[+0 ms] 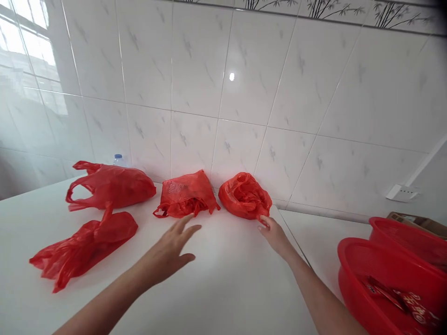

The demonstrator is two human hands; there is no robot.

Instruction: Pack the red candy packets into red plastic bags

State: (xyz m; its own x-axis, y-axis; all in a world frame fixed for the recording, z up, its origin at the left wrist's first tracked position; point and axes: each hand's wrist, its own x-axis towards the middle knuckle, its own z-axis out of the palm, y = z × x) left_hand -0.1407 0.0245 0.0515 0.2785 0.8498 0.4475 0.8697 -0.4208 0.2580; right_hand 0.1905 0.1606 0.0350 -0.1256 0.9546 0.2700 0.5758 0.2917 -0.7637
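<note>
My left hand [172,249] hovers above the white table with fingers spread, holding nothing. Just beyond its fingertips lies a crumpled red plastic bag [188,190], its handles loose toward me. My right hand [274,233] is at the lower right edge of another red plastic bag [244,195], which is bunched into a round heap against the wall. A bit of that bag shows between the thumb and fingers. What the bags contain is hidden.
Two more filled red plastic bags, one farther back [118,186] and one nearer [87,246], lie at left. Behind them stands a bottle with a blue cap [118,157]. Red plastic baskets [352,253] with red packets [412,307] and a cardboard box [419,223] are at right.
</note>
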